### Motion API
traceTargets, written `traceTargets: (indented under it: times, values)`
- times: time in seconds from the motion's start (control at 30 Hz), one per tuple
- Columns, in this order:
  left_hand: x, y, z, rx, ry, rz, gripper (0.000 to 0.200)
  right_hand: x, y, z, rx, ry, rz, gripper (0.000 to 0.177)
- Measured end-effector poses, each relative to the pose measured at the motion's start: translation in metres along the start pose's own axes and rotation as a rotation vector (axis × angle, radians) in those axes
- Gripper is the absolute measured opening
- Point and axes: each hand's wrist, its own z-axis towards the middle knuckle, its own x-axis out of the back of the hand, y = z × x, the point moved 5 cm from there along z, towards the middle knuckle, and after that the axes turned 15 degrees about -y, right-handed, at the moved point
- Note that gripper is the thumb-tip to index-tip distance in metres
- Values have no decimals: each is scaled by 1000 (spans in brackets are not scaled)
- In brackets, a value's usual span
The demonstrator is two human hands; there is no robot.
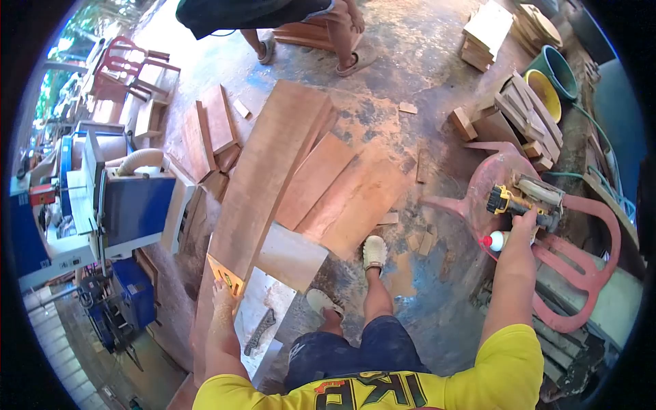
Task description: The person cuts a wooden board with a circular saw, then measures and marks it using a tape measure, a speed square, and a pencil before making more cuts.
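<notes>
Plank (263, 184): long, reddish-brown, lying flat, slanting away to the right. Power tool (529, 199): yellow and black, resting on pink chair (588, 273).

Two round plastic buckets stand at two o'clock, one green (562, 68) and one yellow (544, 94). At three o'clock are one yellow-and-black power tool (523, 200) and one white glue bottle with a red cap (497, 240). Three broad reddish wooden boards (273, 171) fan toward eleven o'clock (the small offcuts are too scattered to count). Two pale shoes (374, 251) are at six o'clock.
</notes>
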Motion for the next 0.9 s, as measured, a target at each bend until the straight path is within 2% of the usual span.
traceTargets:
  times: [0.03,0.07,0.13,0.17,0.23,0.3,0.4,0.43,0.5,0.57,0.6,0.63,0.67,0.7,0.73,0.77,0.9]
  values:
    - [1,0,-1,1,-3,-12,120,-3,0,3,-18,-5,-17,36]
    - [3,0,-2,-15,7,1,119,-6,0,3,-16,-17,-21,36]
    - [2,-1,-2,-53,34,3,119,-27,-15,-47,42,117,-174,19]
    - [3,-2,-4,-55,35,-10,119,-21,-16,-51,47,106,-173,19]
    - [4,-1,-11,-82,90,-17,119,-11,-13,-46,31,-266,-298,9]
    - [-2,-5,-5,-122,166,-4,109,-20,-15,-119,24,-340,-421,6]
    - [-23,-19,19,-217,379,-30,91,-22,-10,-217,-75,-619,-661,20]
    - [-21,-18,13,-182,343,-44,92,-26,-5,-250,-76,-691,-731,23]
    - [-21,-21,8,-226,293,-105,93,-55,7,-337,-206,-954,-866,6]
    - [-14,-19,-9,-237,312,-160,97,-54,37,-373,-293,-1033,-1064,8]
    - [-14,-20,-13,-243,327,-176,98,-59,56,-402,-337,-1154,-1086,12]
    - [-22,-24,-9,-227,313,-204,98,-70,68,-437,-313,-1243,-1230,18]
    - [-26,-27,-8,-287,398,-230,97,-78,78,-472,-297,-1283,-1386,21]
    - [-30,-28,-6,-351,482,-254,96,-83,91,-504,-339,-1347,-1415,22]
    - [-36,-29,2,-344,474,-278,96,-86,108,-523,-297,-1441,-1495,21]
    - [-38,-30,2,-406,560,-317,94,-90,120,-545,-223,-1521,-1494,19]
    - [-33,-11,8,-558,784,-464,93,-122,162,-635,-124,-1671,-1616,22]
